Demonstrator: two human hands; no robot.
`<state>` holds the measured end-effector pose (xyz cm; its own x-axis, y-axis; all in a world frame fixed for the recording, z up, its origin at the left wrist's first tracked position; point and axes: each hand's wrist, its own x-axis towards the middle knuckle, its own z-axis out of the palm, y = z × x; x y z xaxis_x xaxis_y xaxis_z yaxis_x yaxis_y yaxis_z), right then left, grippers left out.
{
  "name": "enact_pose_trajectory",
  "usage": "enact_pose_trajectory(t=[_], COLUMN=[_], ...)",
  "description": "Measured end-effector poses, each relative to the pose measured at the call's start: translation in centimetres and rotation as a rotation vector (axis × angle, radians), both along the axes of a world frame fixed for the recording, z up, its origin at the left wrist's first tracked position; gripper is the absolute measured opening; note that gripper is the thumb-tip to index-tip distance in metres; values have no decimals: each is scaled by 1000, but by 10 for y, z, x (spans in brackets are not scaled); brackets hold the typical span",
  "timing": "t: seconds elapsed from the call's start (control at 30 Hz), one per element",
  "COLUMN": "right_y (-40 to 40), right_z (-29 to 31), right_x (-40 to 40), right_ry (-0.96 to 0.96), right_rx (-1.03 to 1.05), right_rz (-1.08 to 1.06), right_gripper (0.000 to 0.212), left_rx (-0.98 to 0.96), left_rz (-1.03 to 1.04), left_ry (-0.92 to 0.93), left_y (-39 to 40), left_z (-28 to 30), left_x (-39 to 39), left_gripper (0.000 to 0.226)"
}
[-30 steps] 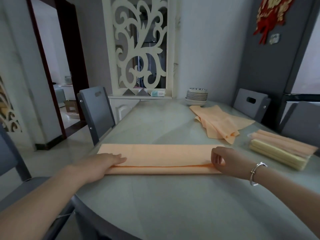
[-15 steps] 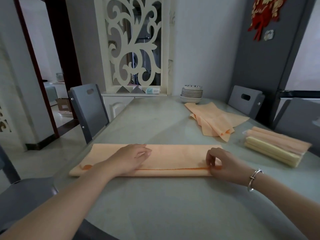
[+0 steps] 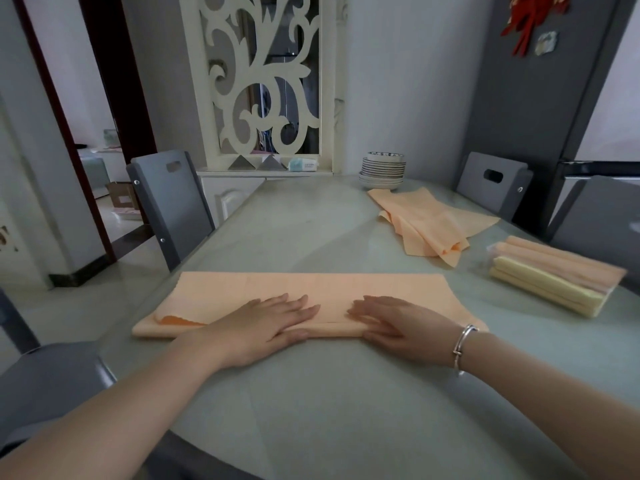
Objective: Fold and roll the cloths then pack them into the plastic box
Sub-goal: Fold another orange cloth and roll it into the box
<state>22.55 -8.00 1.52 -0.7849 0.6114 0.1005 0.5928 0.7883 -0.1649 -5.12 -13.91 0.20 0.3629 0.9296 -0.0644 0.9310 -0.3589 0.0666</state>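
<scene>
The table (image 3: 277,237) has a smooth, glossy, pale stone-like top. The orange cloth (image 3: 311,285) at its near edge is matt with a fine ribbed weave. The plastic box (image 3: 498,252) is clear and shiny, the bracelet (image 3: 462,342) polished metal, the plates (image 3: 382,173) glazed ceramic.

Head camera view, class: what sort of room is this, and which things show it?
Most likely a home dining room. A long table has grey chairs drawn up on both sides, a stack of plates stands at its far end, and a fridge stands behind.
</scene>
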Motion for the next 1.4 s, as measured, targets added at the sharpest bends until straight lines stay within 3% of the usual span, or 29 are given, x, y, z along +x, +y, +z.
enact_pose_trajectory(t=[0.17,0.3,0.47,0.6,0.7,0.83,0.93,1.1,1.27,1.4], right_y=[29,64,76,75,70,65,65,61,60,58], right_z=[-6,-8,-6,-8,-8,-8,-6,-9,-6,-5], right_x=[-15,-14,-1,-2,-5,-6,4,7,6,8], right_ry=[-109,-107,102,195,145,71,93,142,302,263], right_rx=[75,198,415,464,532,356,238,257,124,62], right_rz=[-38,-170,-150,-112,-116,-148,-171,-103,-121,-106], right_gripper=[44,43,33,5,16,4,21,44,23,30], left_rx=[36,201,642,699,725,675,671,681,710,723], left_rz=[48,8,-127,-74,-49,15,42,25,3,-17], left_ry=[33,54,-15,-46,-36,-118,-139,-141,-116,-97], left_y=[34,75,81,75,71,66,60,61,67,66], left_z=[2,2,-10,-10,-6,-8,-10,-16,-15,-8], left_x=[1,3,-3,0,7,10,8,6,5,5], left_gripper=[63,82,38,28,20,15,14,17,37,22])
